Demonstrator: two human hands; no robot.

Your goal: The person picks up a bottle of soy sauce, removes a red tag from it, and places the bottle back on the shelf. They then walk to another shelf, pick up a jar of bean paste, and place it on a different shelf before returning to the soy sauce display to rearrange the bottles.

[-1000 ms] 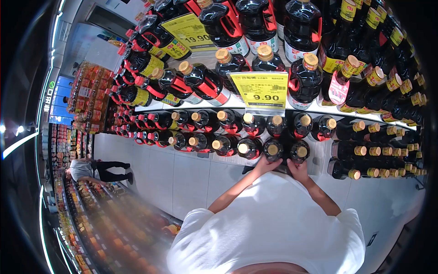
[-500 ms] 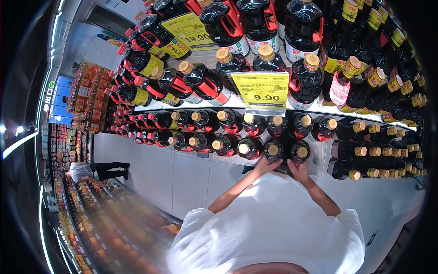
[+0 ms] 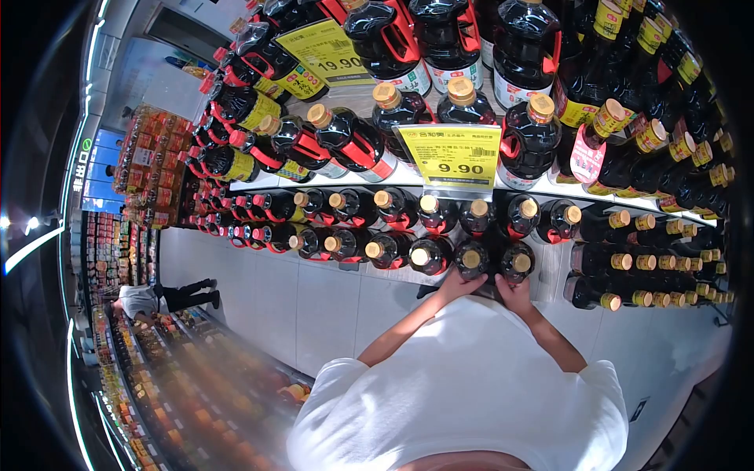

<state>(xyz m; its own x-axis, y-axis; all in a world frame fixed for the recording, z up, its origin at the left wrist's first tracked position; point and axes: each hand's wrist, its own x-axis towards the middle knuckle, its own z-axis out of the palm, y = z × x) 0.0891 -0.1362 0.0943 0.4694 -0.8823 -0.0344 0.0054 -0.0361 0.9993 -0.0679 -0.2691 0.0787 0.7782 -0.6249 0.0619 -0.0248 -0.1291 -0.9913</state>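
Note:
I stand facing a store shelf full of dark sauce bottles with tan caps. My left hand (image 3: 458, 284) is closed around the body of one dark bottle (image 3: 471, 258) in the front row of the bottom shelf. Right beside it, my right hand (image 3: 514, 295) grips the neighbouring bottle (image 3: 520, 262). Both bottles stand in line with the others in that row. My white shirt (image 3: 463, 392) fills the lower middle of the view and hides my lower arms' start.
Yellow price tags read 9.90 (image 3: 459, 157) and 19.90 (image 3: 330, 53). Red-handled jugs (image 3: 353, 141) fill the upper shelves. Pale floor tiles (image 3: 314, 306) run along the aisle. Another person (image 3: 145, 300) bends at a low display of packaged goods (image 3: 181, 377) on the left.
My hands stay on the same two bottles. The other person on the left has drawn in and shifted slightly along the aisle.

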